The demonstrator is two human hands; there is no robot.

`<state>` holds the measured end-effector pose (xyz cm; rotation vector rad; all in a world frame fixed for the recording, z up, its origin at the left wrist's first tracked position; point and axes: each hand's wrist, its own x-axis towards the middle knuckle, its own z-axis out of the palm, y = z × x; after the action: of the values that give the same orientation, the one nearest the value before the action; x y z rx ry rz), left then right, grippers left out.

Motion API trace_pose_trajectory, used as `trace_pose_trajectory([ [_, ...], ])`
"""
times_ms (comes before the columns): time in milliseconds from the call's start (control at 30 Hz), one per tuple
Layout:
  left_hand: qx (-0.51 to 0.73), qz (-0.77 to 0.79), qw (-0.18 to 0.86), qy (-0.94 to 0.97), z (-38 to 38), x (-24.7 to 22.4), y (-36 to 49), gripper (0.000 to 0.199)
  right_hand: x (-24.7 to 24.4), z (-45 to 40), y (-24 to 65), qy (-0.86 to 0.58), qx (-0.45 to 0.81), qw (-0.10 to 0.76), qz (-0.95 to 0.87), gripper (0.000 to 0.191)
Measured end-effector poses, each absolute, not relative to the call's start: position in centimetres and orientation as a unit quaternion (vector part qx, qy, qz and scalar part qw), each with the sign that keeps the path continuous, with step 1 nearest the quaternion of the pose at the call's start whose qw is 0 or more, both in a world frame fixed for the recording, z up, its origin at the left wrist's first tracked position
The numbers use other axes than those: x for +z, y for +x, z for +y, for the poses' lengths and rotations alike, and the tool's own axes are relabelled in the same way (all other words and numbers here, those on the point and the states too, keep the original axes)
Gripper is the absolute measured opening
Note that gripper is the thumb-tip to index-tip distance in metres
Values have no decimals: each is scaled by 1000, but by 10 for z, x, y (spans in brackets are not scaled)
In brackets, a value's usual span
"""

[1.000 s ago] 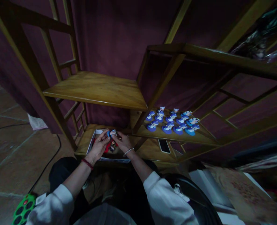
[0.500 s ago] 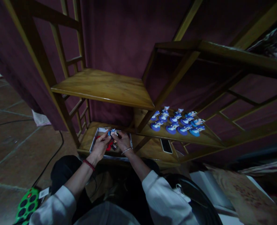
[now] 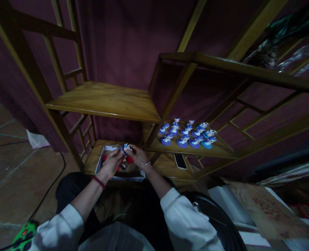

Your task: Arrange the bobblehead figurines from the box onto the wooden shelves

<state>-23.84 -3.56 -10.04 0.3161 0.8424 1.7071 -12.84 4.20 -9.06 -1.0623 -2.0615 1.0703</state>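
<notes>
A small blue and white figurine (image 3: pixel 127 147) is held between both hands above an open shallow box (image 3: pixel 101 161). My left hand (image 3: pixel 111 162), with a red bead bracelet at the wrist, is closed on its blue lower part. From the other side my right hand (image 3: pixel 139 157) grips it with bent fingers; a pale bangle circles that wrist. Beneath the hands, inside the box, lies a red piece with a dark-haired figurine (image 3: pixel 124 164), partly covered by the fingers. Finer details of the held figurine are too small to make out.
Several blue-purple figurines (image 3: pixel 183 140) stand in rows on the wooden shelf (image 3: pixel 222 152) to the right. Below it lies a phone (image 3: pixel 180 161). An upper shelf board (image 3: pixel 104 101) juts out above the box. A green device (image 3: pixel 25 233) with a cable rests on the tiled floor.
The camera view has shifted, so the shelves and the standing figurines appear farther left. Both hands still hold the figurine over the box, its position nearly the same.
</notes>
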Motion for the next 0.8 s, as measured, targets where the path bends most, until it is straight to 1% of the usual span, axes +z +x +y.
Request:
trace_pose_trajectory([
  [167,700,353,600,159,-31,-89,-231,13,-82,46,-108,-416,399,286,-766,28],
  [267,683,347,619,173,-34,-88,-227,12,-77,44,-95,-370,382,293,-795,26],
  [400,674,343,633,169,-40,-92,-224,10,-74,39,-87,-329,362,281,-826,26],
  [567,679,344,631,150,-51,-100,-228,5,-77,38,-92,-251,386,265,-847,26],
  [800,663,350,647,139,-59,-106,-234,7,-72,38,-95,-192,356,247,-880,23],
])
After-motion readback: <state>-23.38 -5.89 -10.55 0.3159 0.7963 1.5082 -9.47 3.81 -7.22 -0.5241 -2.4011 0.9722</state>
